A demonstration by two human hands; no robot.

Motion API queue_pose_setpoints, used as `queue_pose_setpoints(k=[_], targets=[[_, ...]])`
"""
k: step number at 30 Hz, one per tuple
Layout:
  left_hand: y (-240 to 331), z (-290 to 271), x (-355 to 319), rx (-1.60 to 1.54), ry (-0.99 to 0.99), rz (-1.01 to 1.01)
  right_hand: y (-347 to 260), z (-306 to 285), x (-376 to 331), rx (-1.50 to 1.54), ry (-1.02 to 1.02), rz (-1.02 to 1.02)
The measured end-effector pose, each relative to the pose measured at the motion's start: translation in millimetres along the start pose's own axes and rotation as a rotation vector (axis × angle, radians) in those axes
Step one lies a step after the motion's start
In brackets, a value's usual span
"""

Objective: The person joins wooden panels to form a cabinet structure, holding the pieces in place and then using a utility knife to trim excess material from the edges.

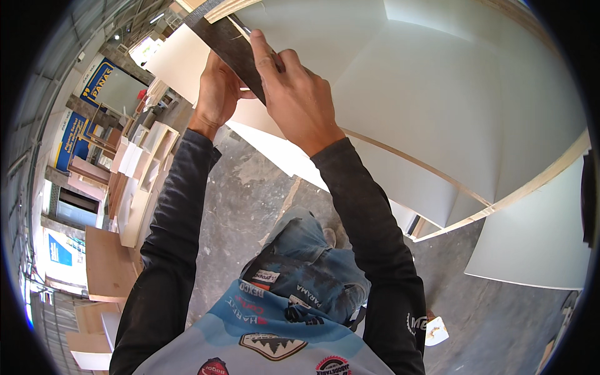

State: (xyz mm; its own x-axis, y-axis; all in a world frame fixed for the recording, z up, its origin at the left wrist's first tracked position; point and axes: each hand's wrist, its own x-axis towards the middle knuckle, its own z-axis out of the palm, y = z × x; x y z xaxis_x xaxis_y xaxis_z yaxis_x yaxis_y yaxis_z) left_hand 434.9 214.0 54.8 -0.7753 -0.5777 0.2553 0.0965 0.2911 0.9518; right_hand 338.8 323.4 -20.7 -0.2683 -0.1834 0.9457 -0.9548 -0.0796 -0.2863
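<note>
Both hands are raised at the upper middle, by the near corner of a large white-lined wooden cabinet (412,81). A dark brown wood-grain strip (228,50) slants along the cabinet's edge. My left hand (217,94) grips the strip from its near left side, with the fingertips hidden behind it. My right hand (294,94) is closed above the strip's right edge, index finger stretched forward. Under that finger shows the end of a slim tool (239,26), which looks like a blade; the rest of it is hidden in the hand.
A pale panel (181,59) juts out left of my hands. The cabinet's bare plywood edge (431,169) runs down to the right. A white panel (531,244) is at the right, above the concrete floor (240,181). Wooden frames and boards (147,169) are stacked at left.
</note>
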Motion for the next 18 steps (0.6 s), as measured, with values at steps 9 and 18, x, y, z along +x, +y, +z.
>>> queue_pose_setpoints(k=[9,18], targets=[[2.4,-2.3,2.2,0.017,-0.024,0.0,-0.5,-0.3,8.4,-0.08,0.013,-0.016],[-2.6,-14.7,6.0,-0.054,-0.101,-0.028,6.3,-27.6,7.2,-0.05,-0.127,-0.023]])
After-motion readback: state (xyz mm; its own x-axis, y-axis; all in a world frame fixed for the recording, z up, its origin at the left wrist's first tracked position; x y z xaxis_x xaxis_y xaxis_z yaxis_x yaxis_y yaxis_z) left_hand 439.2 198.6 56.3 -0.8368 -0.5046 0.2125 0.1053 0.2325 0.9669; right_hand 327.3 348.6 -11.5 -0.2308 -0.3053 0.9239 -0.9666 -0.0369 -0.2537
